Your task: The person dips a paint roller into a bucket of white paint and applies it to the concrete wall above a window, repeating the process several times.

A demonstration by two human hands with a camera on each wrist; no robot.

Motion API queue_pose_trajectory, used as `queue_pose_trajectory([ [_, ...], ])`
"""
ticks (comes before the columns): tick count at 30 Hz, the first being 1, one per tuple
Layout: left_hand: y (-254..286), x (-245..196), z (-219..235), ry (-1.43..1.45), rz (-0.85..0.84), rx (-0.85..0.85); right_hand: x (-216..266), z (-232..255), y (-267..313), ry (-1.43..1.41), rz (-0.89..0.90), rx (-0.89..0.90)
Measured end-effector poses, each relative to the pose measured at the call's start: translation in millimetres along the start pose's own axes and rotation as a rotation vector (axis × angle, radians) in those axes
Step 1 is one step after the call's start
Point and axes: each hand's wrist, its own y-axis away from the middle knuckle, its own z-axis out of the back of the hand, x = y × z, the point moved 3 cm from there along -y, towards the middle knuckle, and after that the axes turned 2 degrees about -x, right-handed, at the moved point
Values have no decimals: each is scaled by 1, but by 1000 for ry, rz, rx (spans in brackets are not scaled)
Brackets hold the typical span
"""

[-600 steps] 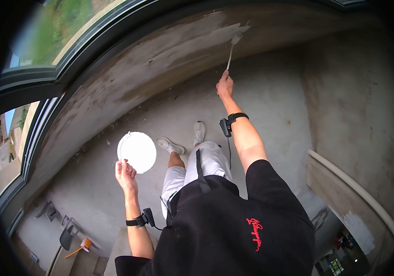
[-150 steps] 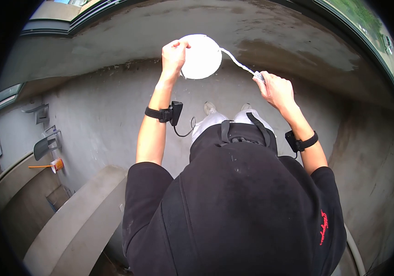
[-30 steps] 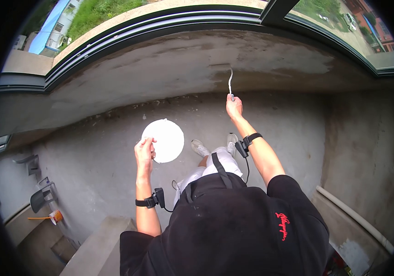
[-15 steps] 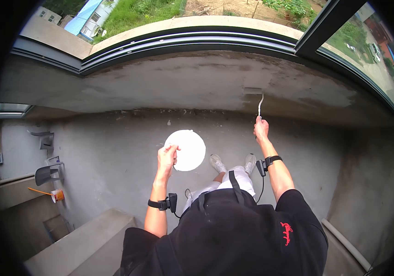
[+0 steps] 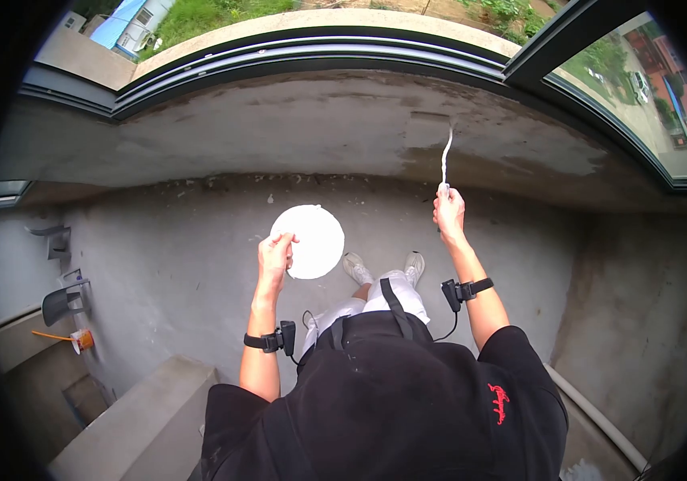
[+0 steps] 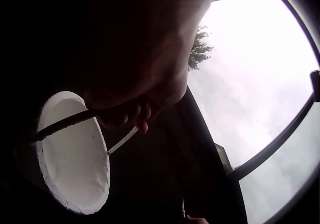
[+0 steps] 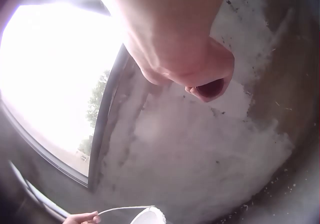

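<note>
In the head view, a round white bucket hangs at the left hand, whose fingers are curled round its handle. The left wrist view shows the bucket's pale inside below the left hand, tilted in that view. The right hand grips a tool with a white-coated rod. At the rod's far end, a narrow grey head lies against the wall below the window. In the right wrist view, the right hand hides the tool.
The wall has lighter smeared areas and darker brown patches. Above it runs a dark window frame. Grey chairs and an orange-and-white container stand at left, near a concrete block. A pale pipe lies at lower right.
The tool was at the bucket five seconds ago; now its head is on the wall. Over the last half second it has moved up towards the window. The left hand still holds the bucket.
</note>
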Motion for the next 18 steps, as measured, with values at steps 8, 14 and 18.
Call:
queue_pose_trajectory([
  [8, 1, -3, -5, -41, 15, 27, -86, -28, -61, 114, -32, -102],
  [14, 1, -4, -6, -41, 29, 10, -98, -45, -80, 396, -241, -156],
  [18, 2, -5, -7, -54, 19, 15, -108, -49, -86, 391, -252, -165],
])
